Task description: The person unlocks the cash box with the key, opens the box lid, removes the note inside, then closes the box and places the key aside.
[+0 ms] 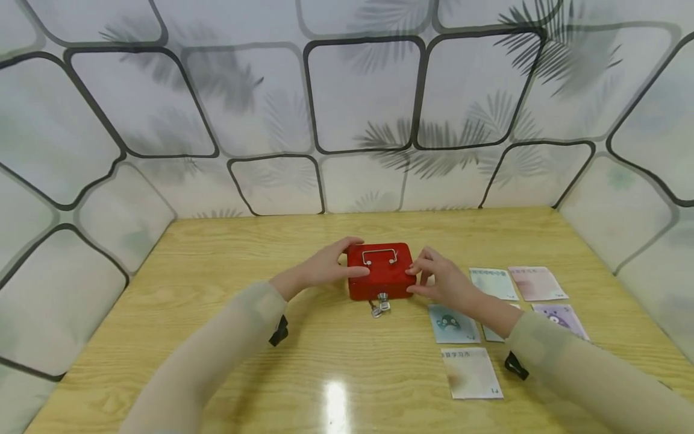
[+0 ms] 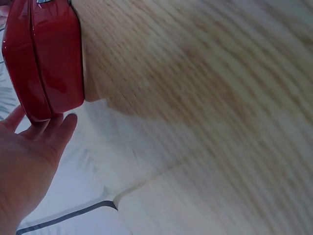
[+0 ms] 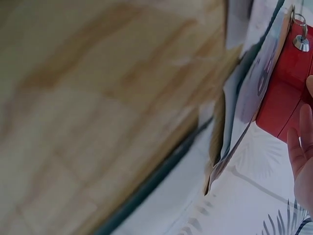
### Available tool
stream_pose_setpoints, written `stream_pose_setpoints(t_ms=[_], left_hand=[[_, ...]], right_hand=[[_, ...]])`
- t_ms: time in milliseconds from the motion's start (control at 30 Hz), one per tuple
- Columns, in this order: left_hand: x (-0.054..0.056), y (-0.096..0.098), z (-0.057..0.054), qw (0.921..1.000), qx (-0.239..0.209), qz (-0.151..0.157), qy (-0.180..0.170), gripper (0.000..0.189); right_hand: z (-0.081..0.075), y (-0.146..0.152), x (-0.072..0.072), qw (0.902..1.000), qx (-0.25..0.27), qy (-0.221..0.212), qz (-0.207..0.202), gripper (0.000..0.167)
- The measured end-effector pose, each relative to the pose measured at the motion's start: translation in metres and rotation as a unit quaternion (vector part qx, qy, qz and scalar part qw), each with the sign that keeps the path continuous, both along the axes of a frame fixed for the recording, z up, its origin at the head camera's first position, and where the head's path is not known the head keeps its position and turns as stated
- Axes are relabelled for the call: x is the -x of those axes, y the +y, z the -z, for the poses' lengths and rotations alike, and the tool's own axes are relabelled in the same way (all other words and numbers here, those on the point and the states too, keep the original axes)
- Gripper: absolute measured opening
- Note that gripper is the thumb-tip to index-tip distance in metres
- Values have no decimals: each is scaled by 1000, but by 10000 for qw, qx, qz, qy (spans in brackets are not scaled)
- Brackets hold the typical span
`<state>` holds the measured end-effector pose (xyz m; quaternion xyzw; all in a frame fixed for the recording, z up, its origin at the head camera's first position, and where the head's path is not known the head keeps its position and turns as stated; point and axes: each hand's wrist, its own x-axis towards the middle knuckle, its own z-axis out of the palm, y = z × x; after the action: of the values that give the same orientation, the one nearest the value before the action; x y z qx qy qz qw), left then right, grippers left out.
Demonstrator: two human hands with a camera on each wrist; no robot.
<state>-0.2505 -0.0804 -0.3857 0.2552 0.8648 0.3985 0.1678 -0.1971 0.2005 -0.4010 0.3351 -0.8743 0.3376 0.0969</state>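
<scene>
A red metal cash box (image 1: 382, 286) with a wire handle (image 1: 379, 251) on its lid stands on the table, lid down. At its front sits a lock (image 1: 383, 296) with small keys (image 1: 376, 311) hanging from it. My left hand (image 1: 325, 265) holds the box's left end, thumb on the lid's front part and fingers toward the back. In the left wrist view its fingertips touch the box's end. At the right end, my right hand (image 1: 447, 282) grips the edge with bent fingers above and thumb lower at the front. The box's inside is hidden.
Right of the box lie several paper notes: a teal one (image 1: 454, 323), a pale green one (image 1: 493, 282), a pink one (image 1: 538, 283), a purple one (image 1: 561, 318) and a beige one (image 1: 473, 372). My right forearm passes over some. A patterned curtain (image 1: 363, 96) surrounds the wooden table (image 1: 260, 374).
</scene>
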Motion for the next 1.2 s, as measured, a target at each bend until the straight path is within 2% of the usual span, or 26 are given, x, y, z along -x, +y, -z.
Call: stream_pose_setpoints(t_ms=[100, 233, 467, 567, 767, 933, 1067, 1200], left_hand=[[2, 4, 3, 9975, -306, 57, -636, 77], [2, 8, 7, 9910, -695, 139, -1136, 76], [1, 9, 3, 9913, -715, 135, -1093, 73], [0, 10, 1, 9918, -682, 154, -1067, 72], [1, 11, 2, 9928, -571, 86, -1047, 71], [1, 11, 5, 9933, -571, 126, -995, 70], [2, 10, 7, 9928, -639, 180, -993, 69], [2, 9, 6, 9923, -715, 179, -992, 69]], right_hand=[[-1, 0, 1, 10000, -21, 25, -9, 23], [-1, -1, 1, 9999, -71, 87, 21, 24], [-3, 0, 0, 9987, -309, 405, 66, 26], [-5, 0, 0, 9985, -400, 376, 66, 26], [-14, 5, -7, 9991, -155, -241, 314, 23], [-17, -4, -27, 9939, 320, -816, 673, 16], [-12, -20, -41, 9867, 420, -1358, 792, 8], [-4, -34, -47, 9789, 325, -1789, 932, 9]])
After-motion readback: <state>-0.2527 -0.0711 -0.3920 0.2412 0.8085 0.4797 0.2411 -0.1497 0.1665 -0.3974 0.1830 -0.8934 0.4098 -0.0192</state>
